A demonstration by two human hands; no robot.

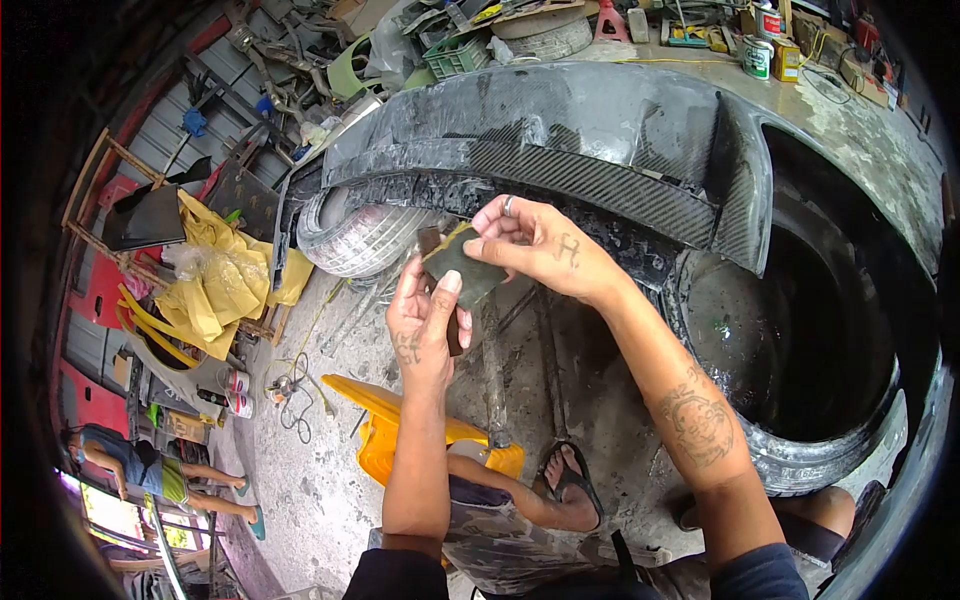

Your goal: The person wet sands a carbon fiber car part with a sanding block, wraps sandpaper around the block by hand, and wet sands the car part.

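Observation:
A dark grey-green piece of sandpaper (462, 272) with a yellowish edge is held up between my hands. My left hand (425, 315) is closed on it, thumb pressed over its face. A brown strip (429, 240), perhaps a sanding block, shows behind the sheet and runs down behind my left fingers; most of it is hidden. My right hand (535, 245), wearing a ring, pinches the sheet's upper right edge between thumb and fingers. Just beyond my hands lies a large grey car body panel (590, 110) with bare carbon-fibre weave and whitish dusty patches.
Tyres (370, 240) lie under the panel, with a large dark round opening (790, 330) at right. A yellow plastic stool (380, 430) stands below my left arm. Cables (290, 400) cross the concrete floor. Paint cans (757, 58) stand at back right. Another person (150, 470) is at lower left.

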